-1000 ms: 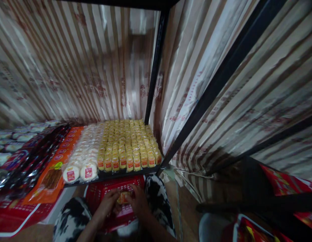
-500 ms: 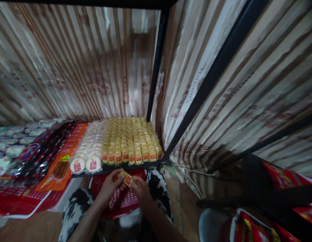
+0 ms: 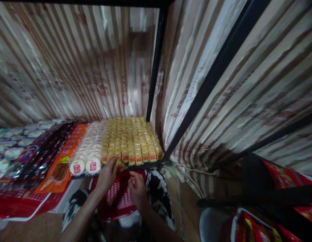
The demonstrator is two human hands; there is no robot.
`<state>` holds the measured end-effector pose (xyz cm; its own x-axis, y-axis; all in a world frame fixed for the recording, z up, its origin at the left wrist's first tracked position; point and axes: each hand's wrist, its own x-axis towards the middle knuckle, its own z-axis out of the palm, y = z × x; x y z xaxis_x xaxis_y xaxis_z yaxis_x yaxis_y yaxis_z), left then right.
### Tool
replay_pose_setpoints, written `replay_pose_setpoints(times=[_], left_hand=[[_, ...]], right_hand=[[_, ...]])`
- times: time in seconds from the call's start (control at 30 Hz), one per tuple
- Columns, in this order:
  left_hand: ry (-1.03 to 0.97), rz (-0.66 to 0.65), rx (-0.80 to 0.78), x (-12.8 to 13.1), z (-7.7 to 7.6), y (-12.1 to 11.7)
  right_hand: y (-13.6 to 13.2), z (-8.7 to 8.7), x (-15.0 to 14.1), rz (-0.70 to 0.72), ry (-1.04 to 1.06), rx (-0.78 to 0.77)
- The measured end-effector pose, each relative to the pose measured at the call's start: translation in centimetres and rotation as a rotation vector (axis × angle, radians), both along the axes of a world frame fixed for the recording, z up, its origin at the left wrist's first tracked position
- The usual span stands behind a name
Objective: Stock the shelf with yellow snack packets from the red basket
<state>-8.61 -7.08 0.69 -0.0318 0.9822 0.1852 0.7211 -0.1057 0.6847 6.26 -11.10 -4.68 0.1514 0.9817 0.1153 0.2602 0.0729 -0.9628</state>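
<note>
Small yellow packaged snacks with red labels [image 3: 132, 134] stand in tight rows on a low black shelf [image 3: 146, 165]. At the front edge of those rows, my left hand [image 3: 108, 174] is closed on one yellow snack packet [image 3: 120, 165], which tilts beside the front row. My right hand [image 3: 138, 188] hangs a little to the right and nearer to me, above a red basket [image 3: 118, 195]. Its fingers are partly curled and apart, and I see nothing in them. Round white packaged cakes [image 3: 93, 164] line up left of the yellow rows.
Orange snack bags [image 3: 60, 168] and dark shiny packs [image 3: 48, 143] lie further left. A black post [image 3: 156, 67] and a slanting black bar [image 3: 203, 84] frame the right side. Striped curtains [image 3: 70, 67] hang behind. Red packages [image 3: 257, 225] stand at lower right.
Both hands held the yellow packet over the basket before. The left hand has carried it up and left to the front row; the right hand has let go.
</note>
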Motion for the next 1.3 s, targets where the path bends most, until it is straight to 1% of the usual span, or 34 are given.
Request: replay_pose_setpoints(times=[0.1,0.27,0.4,0.53,0.73,0.87,1.0,1.07,1.17,1.23,1.3], left_hand=[[0.124,-0.037,0.022,0.3,0.3,0.8],[0.254,-0.116,-0.032,1.3,0.7,1.6],[0.351,-0.109,-0.043,2.0,0.8,2.0],[0.457,-0.072,-0.019,2.4,0.2,2.3],[0.482,-0.063,0.034,2.6,-1.0,2.4],[0.461,-0.067,0.068,2.7,-1.6,2.5],[0.331,-0.082,0.171,2.7,-2.5,2.3],[0.238,-0.050,0.251,2.7,-3.1,2.1],[0.108,0.049,0.355,2.7,-4.1,1.4],[0.061,0.094,0.381,2.7,-4.8,0.9],[0.056,0.089,0.364,2.8,-5.5,0.5]], right_hand=[[0.2,-0.3,0.4,0.030,-0.031,0.028],[1.3,-0.5,1.0,0.067,-0.060,0.073],[2.3,-0.6,1.1,0.055,-0.103,0.101],[2.8,-0.4,0.9,0.082,-0.141,0.132],[2.9,0.1,-0.3,0.218,-0.174,0.203],[3.6,0.0,-1.1,0.215,-0.235,0.193],[3.9,0.1,-1.2,0.217,-0.289,0.143],[3.9,0.1,-1.1,0.214,-0.304,0.128],[3.8,0.0,-1.1,0.200,-0.304,0.125],[3.8,-0.2,-1.1,0.193,-0.297,0.137],[3.8,-0.4,-1.2,0.196,-0.289,0.146]])
